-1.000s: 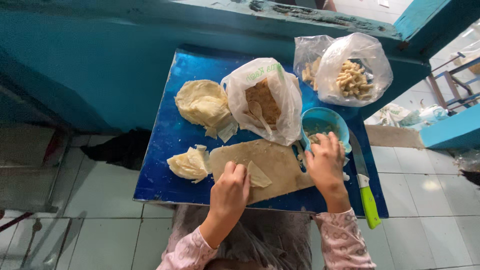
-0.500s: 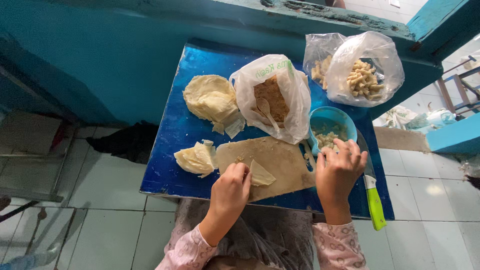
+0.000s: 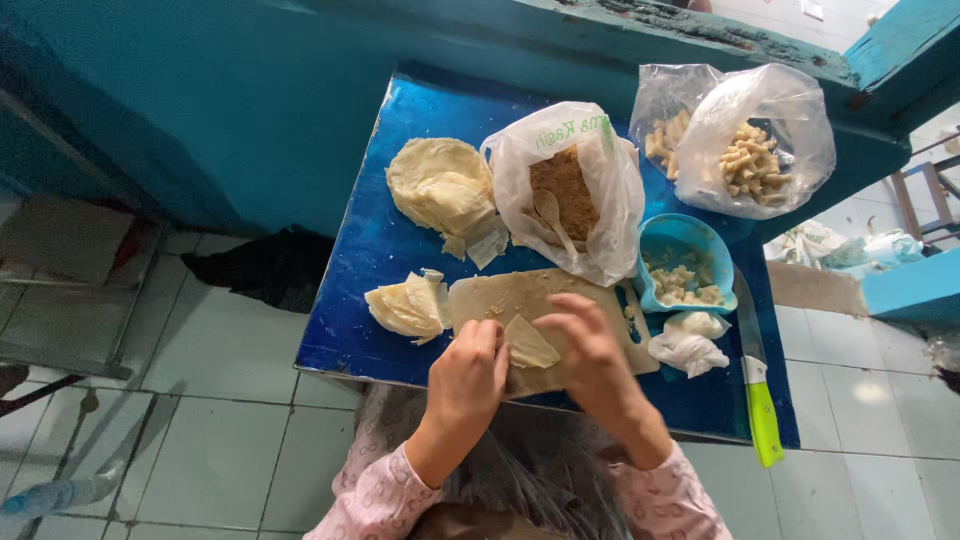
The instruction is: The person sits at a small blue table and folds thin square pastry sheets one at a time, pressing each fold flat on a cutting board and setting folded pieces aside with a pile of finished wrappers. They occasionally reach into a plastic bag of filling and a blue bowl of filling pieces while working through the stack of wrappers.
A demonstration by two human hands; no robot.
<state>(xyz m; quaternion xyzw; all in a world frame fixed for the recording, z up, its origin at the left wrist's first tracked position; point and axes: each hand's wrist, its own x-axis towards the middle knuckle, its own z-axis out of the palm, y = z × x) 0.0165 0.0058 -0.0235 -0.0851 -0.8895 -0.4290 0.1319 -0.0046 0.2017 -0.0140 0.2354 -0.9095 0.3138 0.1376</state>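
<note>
A view from above of a small blue table (image 3: pixel 400 260) on a pale tiled floor. 2 hands in pink patterned sleeves meet over a wooden cutting board (image 3: pixel 520 300) at the near edge. The left hand (image 3: pixel 468 368) is loosely curled, its fingertips resting on a small folded wrapper (image 3: pixel 528 345) that lies on the board. The right hand (image 3: pixel 590 345) is blurred, fingers spread partway just over the same wrapper; whether it grips it cannot be told.

Left of the board sits a small pile of wrappers (image 3: pixel 405 305), with a larger stack (image 3: pixel 440 185) behind. A white plastic bag (image 3: pixel 570 185) holds brown crumbs and a spoon. A blue bowl (image 3: pixel 685 270) holds pale chunks. A green-handled knife (image 3: pixel 760 395) lies at the right edge.
</note>
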